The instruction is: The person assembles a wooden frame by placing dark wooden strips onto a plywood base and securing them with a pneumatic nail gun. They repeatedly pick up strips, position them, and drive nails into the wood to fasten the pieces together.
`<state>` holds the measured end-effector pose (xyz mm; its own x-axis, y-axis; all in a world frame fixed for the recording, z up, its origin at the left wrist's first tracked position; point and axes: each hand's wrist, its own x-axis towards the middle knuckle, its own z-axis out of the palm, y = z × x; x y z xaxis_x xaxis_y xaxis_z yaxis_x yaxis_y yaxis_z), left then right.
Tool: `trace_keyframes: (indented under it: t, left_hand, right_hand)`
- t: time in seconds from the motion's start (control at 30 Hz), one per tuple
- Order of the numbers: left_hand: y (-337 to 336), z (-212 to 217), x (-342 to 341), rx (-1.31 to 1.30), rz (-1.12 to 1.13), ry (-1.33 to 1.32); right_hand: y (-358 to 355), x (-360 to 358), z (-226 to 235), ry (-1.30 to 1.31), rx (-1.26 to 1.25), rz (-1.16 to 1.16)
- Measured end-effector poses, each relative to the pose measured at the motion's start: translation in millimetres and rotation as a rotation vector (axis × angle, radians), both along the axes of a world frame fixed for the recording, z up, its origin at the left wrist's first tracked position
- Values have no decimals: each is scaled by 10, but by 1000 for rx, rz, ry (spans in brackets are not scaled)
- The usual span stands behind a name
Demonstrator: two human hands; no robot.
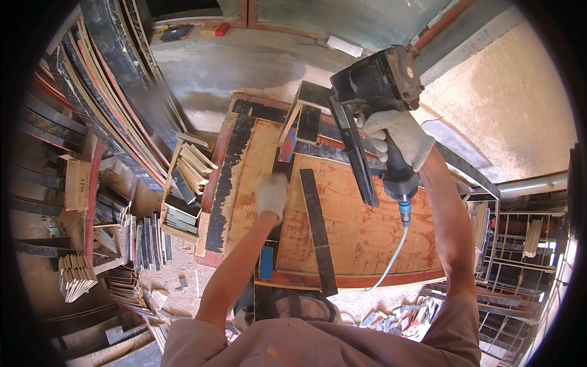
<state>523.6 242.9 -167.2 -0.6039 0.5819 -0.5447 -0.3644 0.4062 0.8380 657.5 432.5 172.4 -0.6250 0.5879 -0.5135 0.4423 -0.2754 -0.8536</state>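
Right hand: the gloved right hand is clamped around the grip of a black pneumatic nail gun with a long straight magazine, raised above the work at about 1 o'clock from the picture centre.
Left hand: the gloved left hand lies palm down, fingers closed against a dark strip under it; motion blur hides whether it grips or only presses. It sits near the centre, well apart from the right hand.
Nail gun: its round head points toward 12 o'clock, and the magazine slants down toward 6 o'clock.
Air hose: a thin pale hose with a blue fitting leaves the bottom of the grip and curves toward 7 o'clock.
Work surface: a worn orange plywood board with red edges lies under both hands.
Long strip: a narrow black plywood strip lies flat on the board, running from 12 to 6 o'clock, just beside the left hand at its 3 o'clock.
Frame piece: a small assembly of black-faced strips stands on the board at 12 o'clock from the left hand, touching the gun's magazine side.
Crate: a wooden box of short cut strips stands at 9 o'clock from the board.
Stock: leaning stacks of dark plywood sheets fill the 10 o'clock area.
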Motion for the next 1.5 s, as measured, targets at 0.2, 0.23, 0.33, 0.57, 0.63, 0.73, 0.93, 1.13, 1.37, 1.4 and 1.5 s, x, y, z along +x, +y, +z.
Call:
trace_keyframes:
  t: [0.2, 0.23, 0.33, 0.57, 0.63, 0.73, 0.93, 1.13, 1.37, 1.4, 1.5]
  left_hand:
    - [-547, -167, 1178, -421, -910, 176]
    - [-565, -232, 1288, -421, -984, 149]
    - [-708, -1084, 1816, -359, -930, 21]
    - [-537, -47, 1568, -52, -449, -605]
    - [-584, 597, 1458, 129, -222, -942]
    - [-796, 1500, 1149, 386, -259, -1069]
    - [-1080, 2219, 993, 574, -153, -1291]
    - [-1289, 2601, 898, 614, -367, -837]
    - [-1496, 2230, 619, 283, -464, 395]
    - [-1505, 2121, 504, 228, -477, 434]
    - [-1523, 1832, 331, 107, -470, 617]
  right_hand:
    - [-629, 1308, -328, 1, -124, -267]
    - [-862, 1483, -329, 24, -149, -316]
    - [-1389, 2016, -529, -139, -282, -476]
    - [-2456, 3274, -1543, -189, -360, -626]
    - [-2740, 3562, -1700, -209, -385, -688]
    - [-3070, 3821, -1988, -183, -380, -716]
    - [-3518, 3797, -2288, -172, -367, -725]
    - [-3823, 3546, -2189, -141, -332, -745]
    - [-4356, 3170, -2139, -116, -296, -816]
    - [-4406, 3100, -2169, -126, -294, -815]
    - [-4684, 2969, -2207, -124, -330, -816]
